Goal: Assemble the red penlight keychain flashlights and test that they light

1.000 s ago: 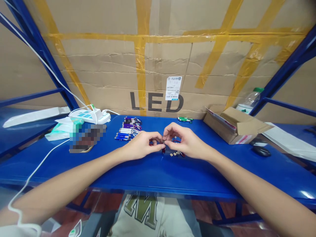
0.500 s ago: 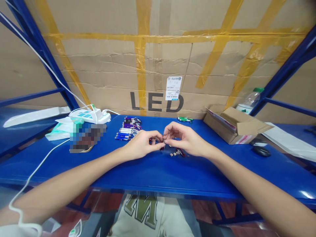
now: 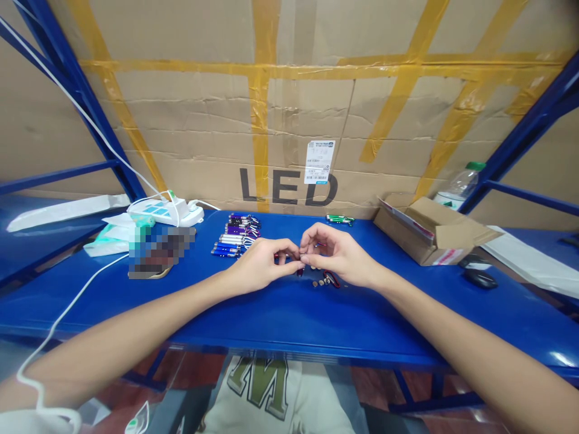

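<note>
My left hand (image 3: 266, 264) and my right hand (image 3: 340, 256) meet fingertip to fingertip above the blue table (image 3: 289, 319). Both are closed in a pinch; whatever small thing lies between the fingertips is too small to name. Just below the right hand lie a red carabiner clip (image 3: 332, 279) and several small round button cells (image 3: 321, 282). Other red parts show partly behind the fingers. Left of my left hand, several pen-shaped keychain lights (image 3: 233, 239) with clips lie in a row, in blue, silver, purple and black.
Green keychain lights (image 3: 339, 219) lie at the back. On the right are an open cardboard box (image 3: 425, 232), a black mouse (image 3: 479, 278) and a plastic bottle (image 3: 464, 181). A white power strip (image 3: 167, 211), a blurred-out object (image 3: 160, 253) and a white cable (image 3: 67, 310) occupy the left.
Both hands keep almost the same pose, fingertips together. The whole view has shifted very slightly; nothing on the table has visibly moved.
</note>
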Demonstrator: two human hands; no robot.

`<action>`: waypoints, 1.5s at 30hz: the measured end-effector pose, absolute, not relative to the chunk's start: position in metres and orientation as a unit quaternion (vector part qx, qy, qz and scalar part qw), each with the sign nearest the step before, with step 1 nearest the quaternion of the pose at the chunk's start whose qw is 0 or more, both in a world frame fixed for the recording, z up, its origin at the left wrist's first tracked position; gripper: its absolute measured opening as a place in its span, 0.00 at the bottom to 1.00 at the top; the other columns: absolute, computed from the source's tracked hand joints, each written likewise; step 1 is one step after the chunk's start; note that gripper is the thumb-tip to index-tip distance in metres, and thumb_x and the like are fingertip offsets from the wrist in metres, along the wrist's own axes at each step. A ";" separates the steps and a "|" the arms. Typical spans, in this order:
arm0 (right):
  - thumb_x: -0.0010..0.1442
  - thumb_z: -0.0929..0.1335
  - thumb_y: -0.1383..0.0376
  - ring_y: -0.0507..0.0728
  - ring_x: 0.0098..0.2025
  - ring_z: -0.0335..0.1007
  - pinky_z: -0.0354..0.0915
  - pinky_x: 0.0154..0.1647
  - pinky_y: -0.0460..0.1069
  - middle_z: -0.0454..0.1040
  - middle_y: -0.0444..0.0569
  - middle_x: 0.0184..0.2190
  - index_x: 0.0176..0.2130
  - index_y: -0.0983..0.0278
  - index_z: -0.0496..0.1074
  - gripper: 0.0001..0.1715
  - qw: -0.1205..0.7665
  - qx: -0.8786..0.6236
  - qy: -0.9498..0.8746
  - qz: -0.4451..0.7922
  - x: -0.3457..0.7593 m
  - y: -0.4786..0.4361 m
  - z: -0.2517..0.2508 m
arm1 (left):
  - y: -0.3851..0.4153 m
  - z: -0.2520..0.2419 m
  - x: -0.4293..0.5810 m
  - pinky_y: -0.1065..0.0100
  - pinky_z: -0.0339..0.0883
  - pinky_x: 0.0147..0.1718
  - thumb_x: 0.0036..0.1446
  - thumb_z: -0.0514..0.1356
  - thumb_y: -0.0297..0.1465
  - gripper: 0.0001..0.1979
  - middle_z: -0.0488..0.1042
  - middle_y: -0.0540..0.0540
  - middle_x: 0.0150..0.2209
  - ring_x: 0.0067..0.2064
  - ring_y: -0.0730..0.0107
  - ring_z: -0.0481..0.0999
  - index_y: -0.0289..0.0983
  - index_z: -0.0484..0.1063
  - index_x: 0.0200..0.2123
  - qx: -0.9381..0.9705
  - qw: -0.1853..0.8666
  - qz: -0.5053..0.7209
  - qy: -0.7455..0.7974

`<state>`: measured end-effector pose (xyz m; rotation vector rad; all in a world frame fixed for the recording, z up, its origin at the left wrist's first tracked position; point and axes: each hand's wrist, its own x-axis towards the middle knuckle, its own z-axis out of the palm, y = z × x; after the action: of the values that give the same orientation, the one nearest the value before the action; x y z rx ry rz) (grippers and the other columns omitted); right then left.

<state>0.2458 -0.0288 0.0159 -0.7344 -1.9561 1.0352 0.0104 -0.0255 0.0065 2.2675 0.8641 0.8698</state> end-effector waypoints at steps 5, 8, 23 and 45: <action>0.62 0.77 0.58 0.54 0.39 0.73 0.71 0.40 0.51 0.77 0.46 0.40 0.44 0.61 0.73 0.15 0.395 -0.292 -0.774 0.401 0.246 -0.029 0.016 | -0.025 0.005 0.010 0.69 0.65 0.33 0.65 0.68 0.37 0.09 0.81 0.49 0.34 0.30 0.70 0.74 0.38 0.80 0.39 0.854 0.235 0.343 0.314; 0.62 0.77 0.59 0.54 0.39 0.72 0.71 0.41 0.51 0.77 0.46 0.40 0.43 0.61 0.73 0.14 0.394 -0.288 -0.780 0.390 0.246 -0.029 0.017 | -0.023 0.004 0.009 0.68 0.66 0.34 0.66 0.68 0.37 0.08 0.81 0.49 0.37 0.31 0.71 0.74 0.38 0.79 0.40 0.868 0.192 0.350 0.294; 0.60 0.70 0.69 0.52 0.31 0.67 0.64 0.33 0.48 0.77 0.42 0.34 0.43 0.61 0.71 0.09 0.235 -0.347 -0.853 0.312 0.269 -0.022 0.031 | -0.020 0.010 0.000 0.60 0.67 0.47 0.73 0.62 0.37 0.09 0.82 0.43 0.44 0.44 0.61 0.79 0.38 0.78 0.47 0.904 0.068 0.349 0.237; 0.58 0.71 0.73 0.53 0.35 0.68 0.61 0.37 0.47 0.77 0.43 0.38 0.42 0.62 0.71 0.12 0.083 -0.319 -0.904 0.273 0.260 -0.030 0.025 | -0.016 0.003 0.006 0.68 0.68 0.36 0.66 0.67 0.37 0.09 0.81 0.48 0.38 0.34 0.70 0.75 0.37 0.80 0.42 0.848 0.263 0.326 0.324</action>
<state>0.2598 -0.0299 0.0250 -0.9509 -2.6983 0.8157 0.0063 -0.0163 0.0034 2.2947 0.8774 0.8812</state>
